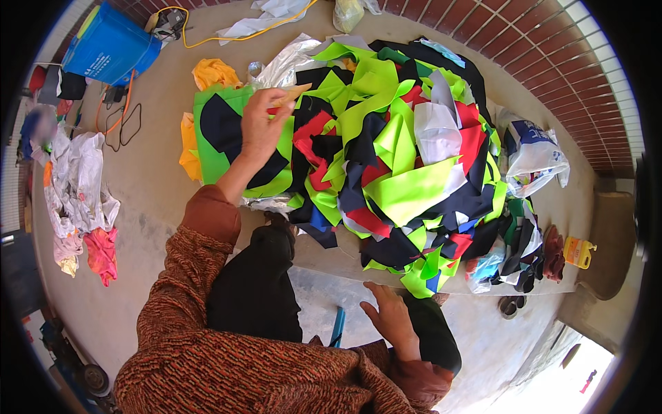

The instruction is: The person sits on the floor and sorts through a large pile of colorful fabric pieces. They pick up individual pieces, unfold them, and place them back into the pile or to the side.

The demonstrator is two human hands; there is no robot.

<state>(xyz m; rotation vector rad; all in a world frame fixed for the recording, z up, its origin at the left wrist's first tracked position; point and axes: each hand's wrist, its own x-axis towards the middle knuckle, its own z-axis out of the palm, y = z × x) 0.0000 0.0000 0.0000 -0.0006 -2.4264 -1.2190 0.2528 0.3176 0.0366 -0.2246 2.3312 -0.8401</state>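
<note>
L hand [261,127] was closed round a small tan piece [293,93], pinched at the fabric scrap pile's [407,165] left edge, over a green-and-navy piece [221,131]. R hand [389,314] lay open, fingers spread, empty, just below the pile's near edge.

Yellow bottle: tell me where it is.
In the head view, the yellow bottle lies at the far right, beside dark cloth, right of the scrap pile.

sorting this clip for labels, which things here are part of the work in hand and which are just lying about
In hand: left hand holding a tan flat piece; heap of fabric scraps; right hand at the heap's near edge.
Lying about: blue bag; yellow cable; yellow bottle; pale rags.
</note>
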